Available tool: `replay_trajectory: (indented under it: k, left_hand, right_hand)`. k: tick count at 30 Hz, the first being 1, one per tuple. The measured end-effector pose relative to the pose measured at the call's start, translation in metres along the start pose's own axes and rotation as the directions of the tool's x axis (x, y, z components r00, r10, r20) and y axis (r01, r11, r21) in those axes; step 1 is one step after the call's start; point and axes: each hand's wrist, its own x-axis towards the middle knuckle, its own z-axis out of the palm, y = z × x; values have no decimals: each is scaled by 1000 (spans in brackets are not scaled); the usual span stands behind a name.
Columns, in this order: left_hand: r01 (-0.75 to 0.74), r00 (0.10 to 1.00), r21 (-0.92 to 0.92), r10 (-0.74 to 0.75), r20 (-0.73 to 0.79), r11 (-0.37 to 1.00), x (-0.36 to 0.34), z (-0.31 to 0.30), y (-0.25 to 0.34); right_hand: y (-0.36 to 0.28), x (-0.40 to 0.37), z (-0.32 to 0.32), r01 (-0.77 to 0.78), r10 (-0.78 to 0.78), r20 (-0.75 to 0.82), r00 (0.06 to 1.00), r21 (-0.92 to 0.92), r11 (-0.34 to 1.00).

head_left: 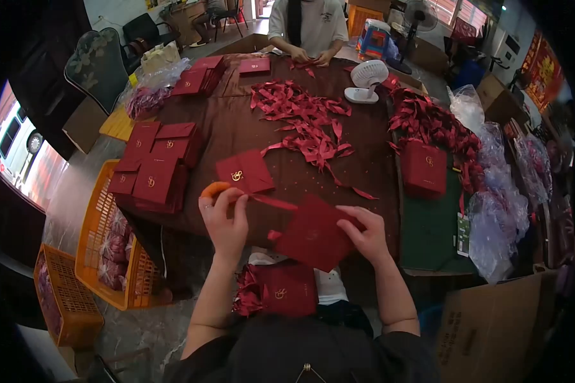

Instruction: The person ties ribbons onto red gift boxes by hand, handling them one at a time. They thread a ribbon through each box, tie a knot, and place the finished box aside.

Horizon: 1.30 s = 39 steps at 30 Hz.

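Note:
My right hand (367, 235) grips the edge of a red paper gift bag (314, 231), held tilted above the near edge of the table. My left hand (225, 220) has its fingers closed on one end of a red ribbon (271, 202), which stretches across to the bag. An orange cover (214, 189) wraps one finger of that hand. Just beyond it lies a red bag with a gold print (244, 172) on the brown cloth. Below, at my lap, rests another red bag (291, 290) beside a bunch of red ribbons (252, 287).
Red ribbons (303, 118) pile mid-table. Stacked red bags (153, 166) stand at left, above a yellow crate (96, 223). A white fan (366, 83) sits near a person's hands (310, 56) across the table. At right are a green board (431, 236) and a cardboard box (492, 325).

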Motion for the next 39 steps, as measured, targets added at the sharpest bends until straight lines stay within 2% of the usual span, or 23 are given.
replay_trajectory:
  k: [2, 4, 5, 7, 9, 11, 13, 14, 16, 17, 19, 22, 23, 25, 27, 29, 30, 31, 34, 35, 37, 38, 39]
  left_hand:
    - [-93, 995, 361, 103, -8, 928, 2, 17, 7]
    - [-209, 974, 311, 225, -16, 927, -5, 36, 12]
    - [-348, 937, 208, 344, 56, 914, -12, 47, 9]
    - [-303, 893, 98, 246, 377, 948, -41, 71, -4]
    - [-253, 867, 167, 146, 477, 953, -64, 87, -10]
    - [-213, 863, 206, 86, 498, 955, -70, 94, -11]
    - [-105, 879, 241, -23, 476, 965, -69, 96, -9]
    - [-104, 863, 283, -55, 502, 954, -66, 98, -8]
    - [-118, 864, 306, -54, 500, 945, -68, 100, -10]
    - [-134, 870, 330, -49, 491, 934, -67, 101, -11]
    - [-105, 860, 341, -87, 502, 934, -67, 99, -9]
    - [-66, 856, 352, -128, 501, 934, -67, 100, -9]
    - [-59, 859, 353, -133, 494, 934, -69, 100, -9]
    - [-64, 860, 365, -134, 492, 929, -68, 100, -9]
    - [-75, 859, 371, -129, 495, 926, -68, 101, -9]
    - [-73, 868, 359, -118, 483, 930, -68, 101, -10]
    - [-71, 868, 361, -121, 481, 930, -68, 101, -10]
    - [-44, 866, 352, -140, 480, 935, -67, 102, -10]
    - [9, 863, 321, -169, 476, 947, -64, 102, -10]
    - [31, 862, 299, -177, 475, 954, -63, 101, -9]
    - [60, 860, 270, -188, 474, 961, -62, 97, -7]
    - [82, 859, 239, -190, 476, 968, -59, 96, -6]
    - [105, 860, 232, -205, 466, 967, -61, 95, -4]
  right_hand:
    - [30, 11, 19, -206, 209, -3, 978, 148, 967]
    - [62, 13, 35, -211, 209, -28, 977, -186, 960]
    - [83, 9, 46, -178, 161, -93, 983, -221, 959]
    - [79, 5, 44, -15, -61, -119, 991, -550, 835]
    - [91, 6, 34, -84, -89, -296, 951, -524, 847]
    - [107, 7, 7, -180, -97, -475, 875, -505, 844]
    - [123, 2, -20, -412, 28, -609, 793, -502, 760]
    - [130, -1, -28, -422, -6, -591, 806, -582, 695]
    - [143, -3, -40, -417, 39, -544, 838, -592, 690]
    - [148, -3, -45, -405, 79, -493, 866, -601, 690]
    - [143, -2, -46, -319, -3, -445, 895, -645, 695]
    - [144, -4, -45, -308, 126, -553, 824, -249, 918]
    - [145, -6, -44, -305, 127, -545, 829, -250, 919]
    - [119, -8, -40, -94, 203, -656, 727, 198, 976]
    - [94, -10, -41, -53, 232, -661, 714, 280, 959]
    - [73, -5, -43, 218, 206, -751, 627, 423, 880]
    - [74, -10, -51, 341, 180, -733, 655, 500, 796]
    - [70, -11, -58, 339, 181, -731, 658, 502, 796]
    - [36, -14, -72, 435, -11, -844, 536, 266, 860]
    - [20, -15, -76, 435, -12, -841, 541, 268, 860]
    - [-3, -17, -78, 434, -244, -754, 610, 61, 899]
    - [-9, -19, -76, 371, -240, -748, 618, 8, 929]
    - [-12, -24, -72, 368, -236, -683, 691, 51, 929]
